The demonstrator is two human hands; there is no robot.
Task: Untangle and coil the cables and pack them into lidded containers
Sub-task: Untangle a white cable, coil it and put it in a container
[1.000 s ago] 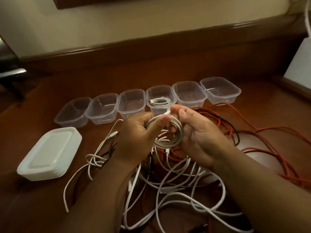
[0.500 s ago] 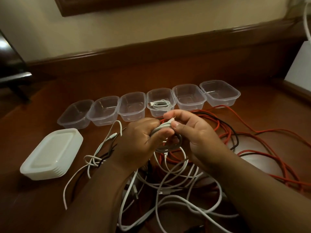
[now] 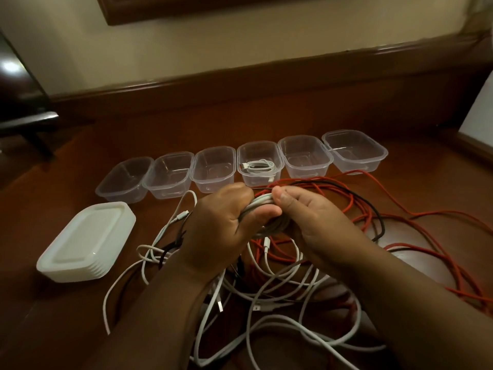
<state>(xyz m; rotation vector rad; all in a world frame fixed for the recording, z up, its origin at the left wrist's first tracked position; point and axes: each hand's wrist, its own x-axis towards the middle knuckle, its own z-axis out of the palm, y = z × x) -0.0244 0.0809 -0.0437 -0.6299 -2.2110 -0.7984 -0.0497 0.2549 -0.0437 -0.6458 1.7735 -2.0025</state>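
Note:
My left hand grips a coiled white cable, squeezed into a tight bundle above the table. My right hand holds the same coil from the right, thumb on top. Below them lies a tangle of white cables. Red cables and a black one spread to the right. Several clear containers stand in a row behind; one container holds a coiled white cable. A stack of white lids sits at the left.
The wooden table ends at a raised wooden rim by the wall. A white box stands at the far right. A dark chair is at the far left.
The open loop of white cable has been squeezed into a compact bundle between both hands. The hands closed together and the view shifted slightly downward.

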